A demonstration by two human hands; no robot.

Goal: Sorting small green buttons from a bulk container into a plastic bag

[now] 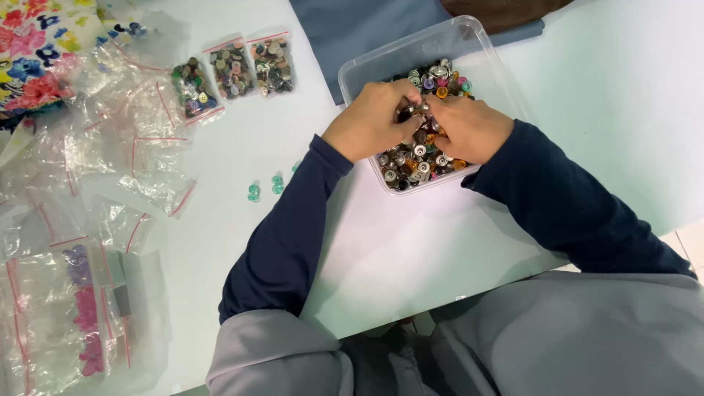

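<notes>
Pinching a small metal button [419,108] between curled fingertips, the left hand [372,121] and right hand [469,126] met over the clear plastic tub [381,62], keeping loose buttons [418,165] contained. Left of the tub lay three filled button bags [233,70] and teal buttons [265,187].

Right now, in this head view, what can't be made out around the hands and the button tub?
- Fingertips of the left hand and right hand: curled into the buttons, so what either holds cannot be told.
- Clear plastic tub: its floor is covered by buttons and hands.
- Three filled bags: contents too small to sort.
- Floral cloth: cut off by the left edge.
- Brown cloth: cut off by the top edge.
</notes>
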